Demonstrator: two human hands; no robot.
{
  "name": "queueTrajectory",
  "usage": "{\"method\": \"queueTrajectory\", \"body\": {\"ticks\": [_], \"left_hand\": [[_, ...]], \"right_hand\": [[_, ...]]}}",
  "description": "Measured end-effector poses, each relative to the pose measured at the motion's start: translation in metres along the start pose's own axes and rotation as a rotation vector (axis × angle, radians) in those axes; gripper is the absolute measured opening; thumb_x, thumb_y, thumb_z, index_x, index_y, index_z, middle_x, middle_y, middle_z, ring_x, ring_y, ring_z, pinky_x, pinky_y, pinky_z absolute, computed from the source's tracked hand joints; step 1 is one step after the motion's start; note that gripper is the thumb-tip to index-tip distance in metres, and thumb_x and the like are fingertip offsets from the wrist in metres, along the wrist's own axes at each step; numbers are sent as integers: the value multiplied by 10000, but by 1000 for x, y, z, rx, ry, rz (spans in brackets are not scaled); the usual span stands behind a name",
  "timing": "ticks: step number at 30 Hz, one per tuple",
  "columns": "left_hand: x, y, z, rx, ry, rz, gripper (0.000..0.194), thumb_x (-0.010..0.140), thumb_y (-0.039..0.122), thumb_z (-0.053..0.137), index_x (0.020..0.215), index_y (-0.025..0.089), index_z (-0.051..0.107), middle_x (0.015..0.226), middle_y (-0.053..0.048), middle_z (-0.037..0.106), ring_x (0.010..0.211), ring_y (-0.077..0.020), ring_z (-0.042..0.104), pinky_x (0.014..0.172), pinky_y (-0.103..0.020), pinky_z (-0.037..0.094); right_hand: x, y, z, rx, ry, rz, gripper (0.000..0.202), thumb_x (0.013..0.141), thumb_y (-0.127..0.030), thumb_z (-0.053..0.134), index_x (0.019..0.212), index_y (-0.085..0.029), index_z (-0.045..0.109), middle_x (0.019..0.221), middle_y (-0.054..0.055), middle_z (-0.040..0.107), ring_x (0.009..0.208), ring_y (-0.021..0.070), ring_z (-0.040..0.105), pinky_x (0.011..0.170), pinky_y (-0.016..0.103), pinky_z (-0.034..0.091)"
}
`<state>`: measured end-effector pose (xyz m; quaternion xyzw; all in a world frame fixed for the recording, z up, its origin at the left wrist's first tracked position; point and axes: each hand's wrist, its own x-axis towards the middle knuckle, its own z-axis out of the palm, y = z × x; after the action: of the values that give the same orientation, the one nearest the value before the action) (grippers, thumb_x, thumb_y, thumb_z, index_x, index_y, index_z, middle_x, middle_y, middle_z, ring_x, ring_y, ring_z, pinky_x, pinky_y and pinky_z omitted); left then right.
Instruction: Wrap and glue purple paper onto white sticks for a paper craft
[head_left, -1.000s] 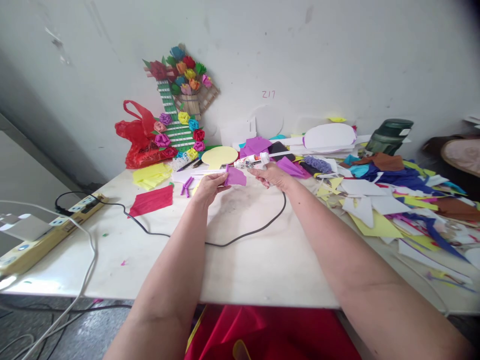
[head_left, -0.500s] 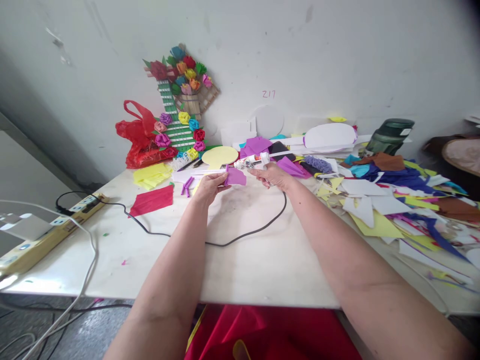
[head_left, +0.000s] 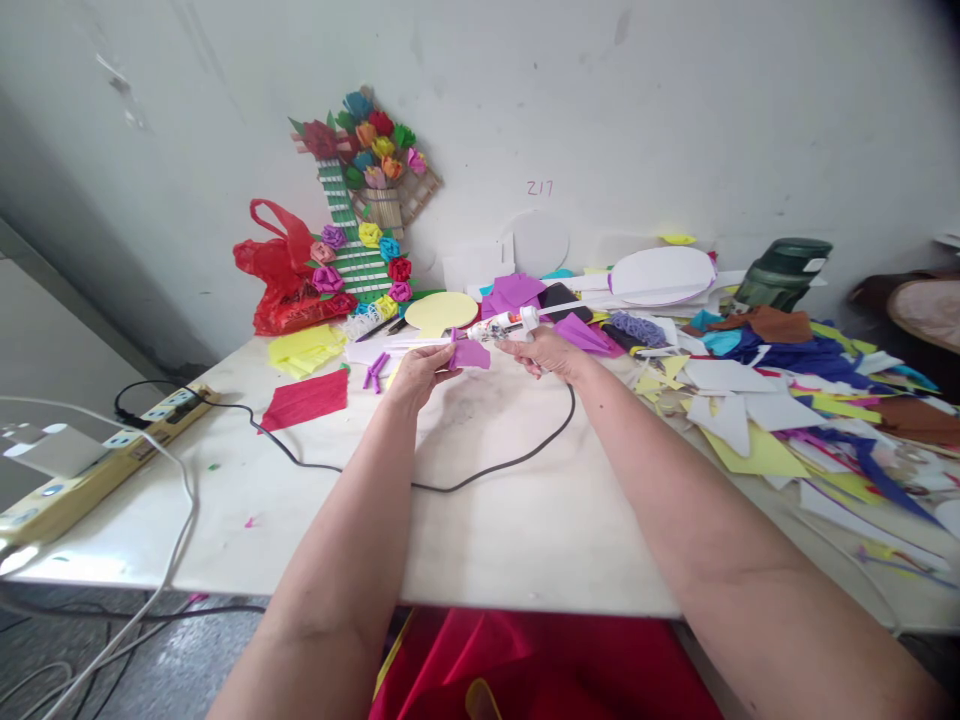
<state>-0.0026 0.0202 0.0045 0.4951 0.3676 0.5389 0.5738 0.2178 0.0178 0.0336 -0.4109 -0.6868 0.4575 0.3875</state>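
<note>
Altogether, two hands (head_left: pixel 426 373) hold one purple sheet (head_left: pixel 472 354), one glue gun (head_left: pixel 496 326).

Right hand (head_left: pixel 541 352) covers most of the glue gun (head_left: pixel 506 326) handle, nozzle (head_left: pixel 463 334) is too tiny to tell if it's touching the purple paper (head_left: pixel 472 354), and the power strip (head_left: pixel 112 468) along the table (head_left: pixel 525 540)'s left edge gets cropped.

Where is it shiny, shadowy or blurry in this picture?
Head view: white glare on the table near the power strip; soft shadow by the left hand; far-right paper scraps look smeared; the picture's top right corner is dark.
</note>
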Motion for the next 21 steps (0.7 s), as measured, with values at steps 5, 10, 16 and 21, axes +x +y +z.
{"method": "queueTrajectory", "body": {"ticks": [5, 10, 16, 21], "left_hand": [[2, -3, -2, -8, -2, 2, 273, 601, 319, 728, 764, 103, 683, 832, -89, 658, 787, -165, 605, 754, -314, 497], [2, -3, -2, -31, 12, 17, 253, 610, 306, 722, 757, 103, 682, 802, -78, 651, 746, -145, 597, 749, -311, 500], [0, 0, 0, -36, 21, 10, 251, 603, 298, 726, 754, 102, 681, 821, -85, 652, 756, -152, 599, 764, -321, 497], [1, -2, -2, -44, 11, 24, 258, 604, 303, 727, 766, 107, 682, 826, -84, 649, 770, -157, 602, 765, -324, 499]], "right_hand": [[-1, -1, 0, 3, -16, 3, 389, 636, -474, 690, 738, -166, 474, 512, -64, 391, 338, 29, 315, 283, 173, 273], [-3, -4, 2, -3, -33, 9, 387, 637, -473, 689, 745, -170, 474, 512, -67, 381, 340, 28, 303, 286, 171, 262], [-3, -4, 1, -19, -41, 11, 392, 632, -481, 688, 727, -167, 473, 507, -63, 379, 341, 31, 305, 290, 178, 266], [-4, -4, 2, -22, -52, 13, 375, 639, -465, 689, 735, -172, 475, 497, -68, 364, 346, 32, 290, 298, 178, 265]]}}
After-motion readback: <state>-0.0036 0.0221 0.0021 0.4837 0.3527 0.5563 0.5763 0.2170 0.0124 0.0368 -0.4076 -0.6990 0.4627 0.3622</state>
